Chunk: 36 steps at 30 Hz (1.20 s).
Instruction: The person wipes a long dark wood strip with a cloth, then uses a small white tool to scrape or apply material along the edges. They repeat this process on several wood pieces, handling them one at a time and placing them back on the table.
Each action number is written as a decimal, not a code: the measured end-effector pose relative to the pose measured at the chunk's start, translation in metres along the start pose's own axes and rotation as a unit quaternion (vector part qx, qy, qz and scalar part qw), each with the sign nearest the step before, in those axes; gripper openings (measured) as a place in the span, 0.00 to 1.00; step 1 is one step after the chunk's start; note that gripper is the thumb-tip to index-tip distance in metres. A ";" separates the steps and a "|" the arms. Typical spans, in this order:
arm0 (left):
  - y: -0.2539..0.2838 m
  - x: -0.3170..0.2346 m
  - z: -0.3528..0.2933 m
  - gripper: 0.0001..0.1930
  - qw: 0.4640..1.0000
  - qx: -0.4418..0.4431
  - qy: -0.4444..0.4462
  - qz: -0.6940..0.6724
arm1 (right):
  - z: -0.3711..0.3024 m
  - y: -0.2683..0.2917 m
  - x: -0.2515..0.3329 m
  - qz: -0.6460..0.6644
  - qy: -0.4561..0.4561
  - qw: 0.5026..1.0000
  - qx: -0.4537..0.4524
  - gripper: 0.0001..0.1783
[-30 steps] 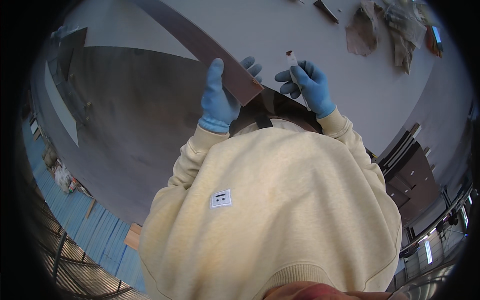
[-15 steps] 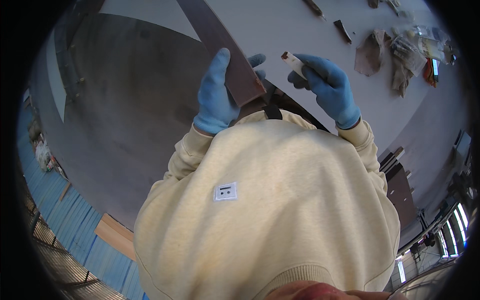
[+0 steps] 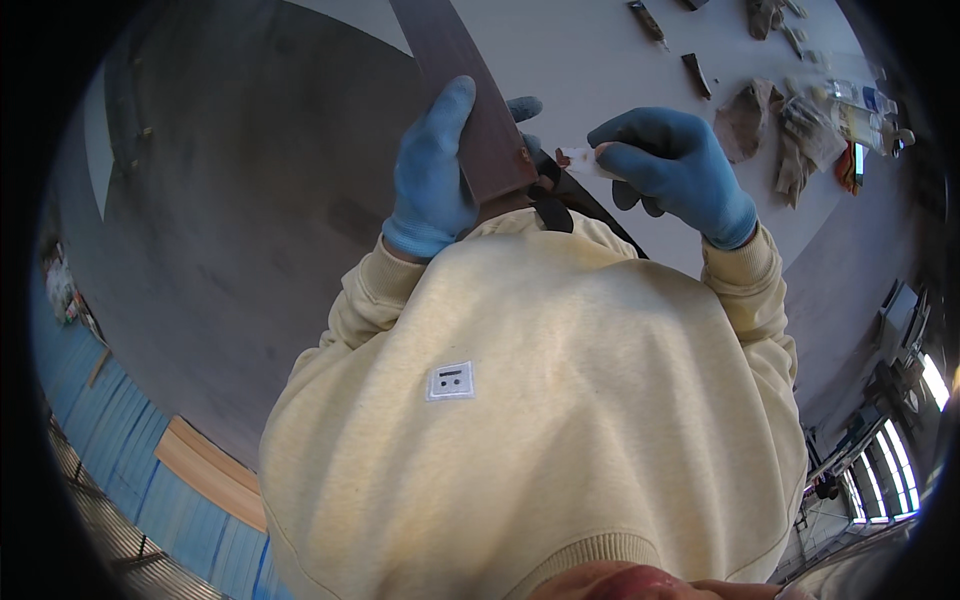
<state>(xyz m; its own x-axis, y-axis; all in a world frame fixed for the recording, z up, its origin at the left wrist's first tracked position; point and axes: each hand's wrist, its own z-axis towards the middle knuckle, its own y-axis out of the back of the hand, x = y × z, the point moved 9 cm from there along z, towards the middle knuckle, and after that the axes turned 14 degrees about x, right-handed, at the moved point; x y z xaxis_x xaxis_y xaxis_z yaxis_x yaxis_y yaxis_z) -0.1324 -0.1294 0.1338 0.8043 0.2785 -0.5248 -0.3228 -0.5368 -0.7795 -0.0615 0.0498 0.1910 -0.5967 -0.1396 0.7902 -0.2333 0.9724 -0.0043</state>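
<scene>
My left hand (image 3: 428, 175), in a blue glove, grips a long dark brown board (image 3: 472, 110) by its near end. The thumb lies along the left edge, and fingertips show past the right edge. A small reddish-brown patch marks the board's near right corner. My right hand (image 3: 682, 168), gloved too, pinches a small flat white strip (image 3: 584, 162) between thumb and fingers. Reddish-brown stuff coats the strip's tip, which points left at that corner, with a small gap between them.
On the pale table (image 3: 590, 60) lie a dark tube (image 3: 648, 22) and a smaller tube (image 3: 696, 76). Farther right are crumpled rags (image 3: 748, 122) and clear plastic bottles (image 3: 862, 97). A light wooden plank (image 3: 210, 470) lies at the lower left.
My right hand has turned, bringing the white strip's tip nearer to me and closer to the board's end. The left hand keeps hold of the board, and the view has shifted slightly.
</scene>
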 end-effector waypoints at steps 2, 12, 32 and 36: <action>0.004 -0.003 -0.001 0.25 0.999 -0.003 -0.019 0.028 | 0.006 -0.004 0.005 -0.016 -0.006 1.000 0.008 0.12; 0.019 -0.004 -0.003 0.27 0.996 -0.019 -0.048 0.078 | 0.030 -0.015 0.020 -0.097 0.007 0.994 0.047 0.13; 0.018 -0.006 -0.005 0.29 0.993 -0.021 -0.068 0.095 | 0.043 -0.021 0.016 -0.123 -0.016 0.990 0.066 0.15; 0.018 -0.007 -0.005 0.29 0.992 -0.016 -0.070 0.107 | 0.043 -0.019 0.015 -0.142 -0.027 0.987 0.064 0.15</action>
<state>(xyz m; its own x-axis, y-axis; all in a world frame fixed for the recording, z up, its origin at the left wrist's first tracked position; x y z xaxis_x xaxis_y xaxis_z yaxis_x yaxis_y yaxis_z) -0.1416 -0.1452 0.1253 0.6411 0.2613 -0.7216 -0.4609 -0.6206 -0.6343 -0.0991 0.0212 0.1767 -0.5325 -0.4168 0.7367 -0.4899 0.8615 0.1333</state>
